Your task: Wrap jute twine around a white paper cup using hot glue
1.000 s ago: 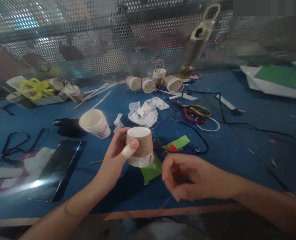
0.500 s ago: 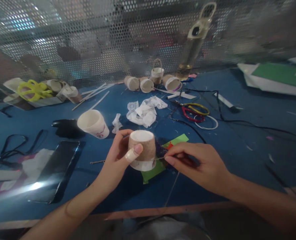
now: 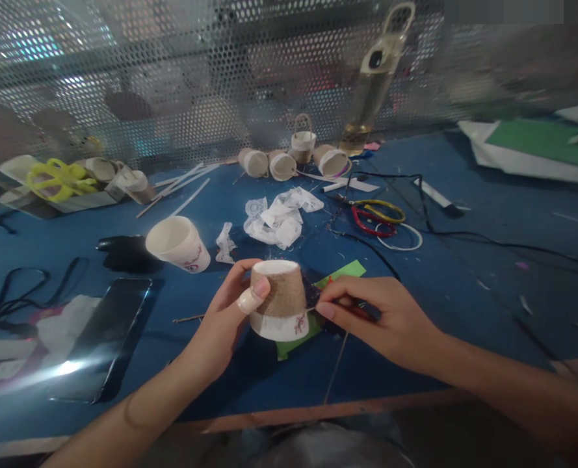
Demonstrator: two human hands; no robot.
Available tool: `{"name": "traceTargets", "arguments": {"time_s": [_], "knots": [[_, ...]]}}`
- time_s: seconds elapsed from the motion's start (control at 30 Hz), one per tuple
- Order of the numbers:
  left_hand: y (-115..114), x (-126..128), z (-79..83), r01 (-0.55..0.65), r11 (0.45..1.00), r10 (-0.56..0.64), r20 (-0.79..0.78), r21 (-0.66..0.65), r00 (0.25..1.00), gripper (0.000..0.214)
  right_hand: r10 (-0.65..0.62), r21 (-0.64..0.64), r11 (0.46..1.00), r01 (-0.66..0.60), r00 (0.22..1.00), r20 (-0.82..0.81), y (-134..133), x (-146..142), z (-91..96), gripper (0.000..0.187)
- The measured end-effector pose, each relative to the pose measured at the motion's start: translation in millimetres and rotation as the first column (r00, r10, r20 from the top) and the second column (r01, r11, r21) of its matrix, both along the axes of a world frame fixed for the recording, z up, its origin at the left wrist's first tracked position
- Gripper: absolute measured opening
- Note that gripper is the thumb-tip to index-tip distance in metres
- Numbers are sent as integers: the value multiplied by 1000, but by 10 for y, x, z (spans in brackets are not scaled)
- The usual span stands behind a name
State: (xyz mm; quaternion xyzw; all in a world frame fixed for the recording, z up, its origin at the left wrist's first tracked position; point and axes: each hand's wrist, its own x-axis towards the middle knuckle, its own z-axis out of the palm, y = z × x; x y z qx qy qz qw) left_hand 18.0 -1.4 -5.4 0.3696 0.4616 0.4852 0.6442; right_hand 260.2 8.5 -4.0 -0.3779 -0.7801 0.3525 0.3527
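A paper cup point(image 3: 285, 296), turned bottom up, is wrapped in brown twine over most of its side, with a bare white band by its rim. My left hand point(image 3: 230, 318) is closed round the cup's left side, thumb in front, a pale bandage on that thumb. Right beside the cup, my right hand point(image 3: 386, 322) pinches the twine point(image 3: 313, 310) between thumb and forefinger, stretched from the cup's side. A loose length of twine hangs below that hand. Beneath the cup and the right hand lies green paper point(image 3: 350, 270).
Left of my hands stand a white paper cup point(image 3: 179, 244) and a phone point(image 3: 103, 338). White lace point(image 3: 281, 218) lies ahead. Several twine-wrapped cups point(image 3: 281, 166) and a bottle point(image 3: 371, 91) line the mesh partition. To the right are scissors point(image 3: 379, 214) and a black cable point(image 3: 488, 237).
The held cup has tilted and turned a little, so more of its white band and printed mark shows. My right fingers have come slightly closer to it.
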Motion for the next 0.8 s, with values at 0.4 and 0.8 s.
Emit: {"name": "traceTargets", "arguments": {"time_s": [0.4,0.8], "knots": [[-20,31,-1,31,998,-27,66,-56,997,44,29,-10,1000,-29,999,-21,8,-31,-24,24],[-18,20,-19,86,996,-82,98,-35,992,43,31,86,996,-30,999,-11,4,-12,-111,18]]}}
